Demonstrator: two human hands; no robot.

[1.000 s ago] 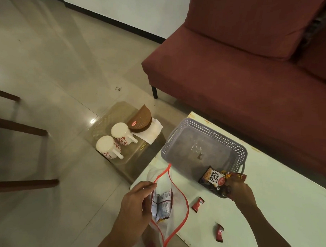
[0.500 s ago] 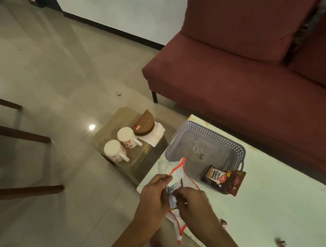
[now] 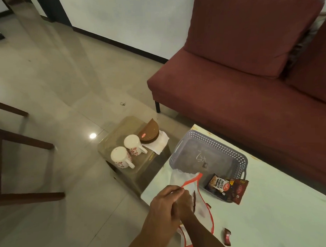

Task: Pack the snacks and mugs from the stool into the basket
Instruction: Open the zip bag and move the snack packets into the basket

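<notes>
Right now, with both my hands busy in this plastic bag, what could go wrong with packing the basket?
1. The peanut packets lean on the near rim of the basket, partly outside; a nudge could tip them onto the table.
2. Both mugs stand near the edge of the stool; a hurried reach might knock one onto the tiled floor.
3. The left hand covers the right hand at the bag, so small snacks could spill unseen.

left hand point(image 3: 164, 206) pinching closed, right hand point(image 3: 185, 202) apparently half-hidden beside it
</notes>
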